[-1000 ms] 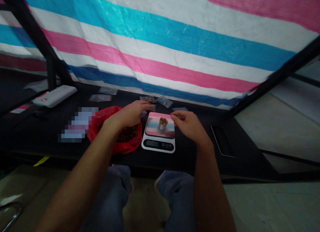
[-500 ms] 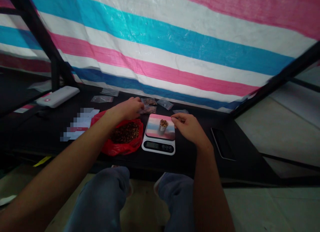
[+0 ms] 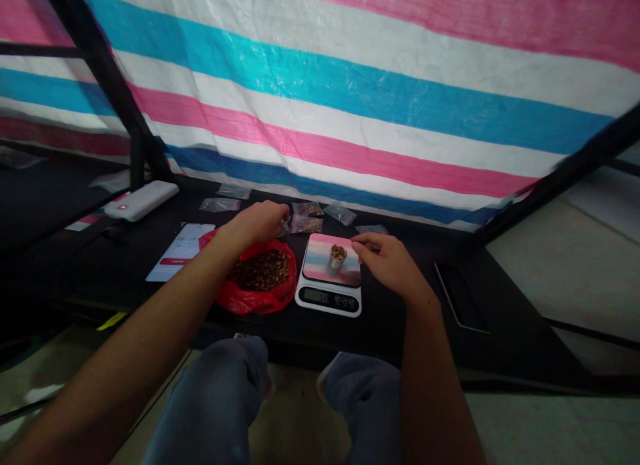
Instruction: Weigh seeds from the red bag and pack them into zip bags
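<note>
A white kitchen scale has a small metal cup on its pink-and-blue plate, heaped with brown pieces. To its left an open red plastic bag holds many dark brown pieces that look like seeds or kernels. My left hand is closed above the red bag's far edge, with a bit of clear plastic bag showing at its fingertips. Beside the scale plate's right edge, my right hand has its fingers pinched together; what they hold is too small to name.
Behind the scale lie filled clear bags and flat clear bags. A lit phone and a white power bank are on the left, a dark phone-like device on the right. Striped sheeting and dark frame bars border the black table.
The view has shifted, so the tabletop things appear farther right and slightly lower. My left hand has drawn a little left from the filled bags. My right hand stays beside the scale.
</note>
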The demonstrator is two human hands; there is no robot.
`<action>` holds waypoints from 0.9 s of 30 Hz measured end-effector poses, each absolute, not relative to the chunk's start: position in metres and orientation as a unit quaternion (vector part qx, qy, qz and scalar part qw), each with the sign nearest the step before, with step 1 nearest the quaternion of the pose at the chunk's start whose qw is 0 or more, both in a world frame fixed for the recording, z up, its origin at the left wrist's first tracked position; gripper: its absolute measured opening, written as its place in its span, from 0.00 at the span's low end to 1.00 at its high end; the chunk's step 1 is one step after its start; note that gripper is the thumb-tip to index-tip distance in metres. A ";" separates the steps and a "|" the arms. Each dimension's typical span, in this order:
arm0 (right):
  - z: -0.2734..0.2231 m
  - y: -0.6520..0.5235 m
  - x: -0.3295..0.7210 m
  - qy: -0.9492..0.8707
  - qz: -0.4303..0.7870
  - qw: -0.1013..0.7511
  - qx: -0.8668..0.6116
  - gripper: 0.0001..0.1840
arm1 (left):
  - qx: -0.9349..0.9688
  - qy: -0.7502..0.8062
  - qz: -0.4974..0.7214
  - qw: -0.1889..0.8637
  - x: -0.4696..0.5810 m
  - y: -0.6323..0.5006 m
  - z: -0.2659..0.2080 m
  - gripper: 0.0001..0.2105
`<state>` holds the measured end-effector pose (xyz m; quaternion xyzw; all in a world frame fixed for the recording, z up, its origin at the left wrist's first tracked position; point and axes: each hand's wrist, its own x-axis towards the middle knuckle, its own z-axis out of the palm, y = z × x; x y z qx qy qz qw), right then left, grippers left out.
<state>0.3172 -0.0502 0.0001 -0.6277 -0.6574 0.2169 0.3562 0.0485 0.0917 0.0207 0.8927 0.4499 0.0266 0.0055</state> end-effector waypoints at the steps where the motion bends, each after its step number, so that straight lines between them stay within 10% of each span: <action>1: 0.000 -0.050 0.318 -0.657 0.216 0.358 -0.628 0.14 | 0.890 0.453 0.048 -0.001 0.049 0.092 0.025 0.16; 14: 0.029 -0.061 0.291 -0.652 0.150 0.473 -0.574 0.15 | 0.828 0.432 0.324 0.148 0.046 0.042 0.070 0.13; 27: 0.031 -0.059 0.244 -0.785 0.104 0.311 -0.525 0.12 | 0.815 0.380 0.325 0.292 0.053 0.008 0.042 0.12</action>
